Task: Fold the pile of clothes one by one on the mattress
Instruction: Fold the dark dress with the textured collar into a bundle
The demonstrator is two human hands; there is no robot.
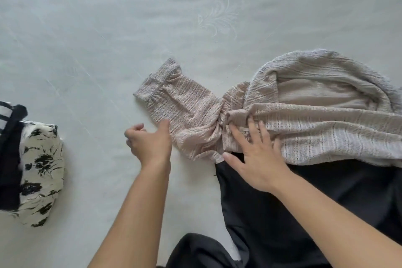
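A beige textured knit top [315,102] lies crumpled at the right on the pale mattress [108,39]. One sleeve [174,98] stretches out to the left, twisted where it meets the body. My left hand [150,143] sits at the sleeve's lower edge, its thumb touching the fabric and its other fingers loosely curled, holding nothing. My right hand [254,154] presses flat with spread fingers on the top's body just right of the twist. Beneath the top lies a black garment [282,202].
A stack of folded clothes [32,169] sits at the left edge: a cream piece with black floral print, with black and striped pieces on top. Dark fabric [200,250] shows at the bottom centre. The mattress stretches bare toward the far side.
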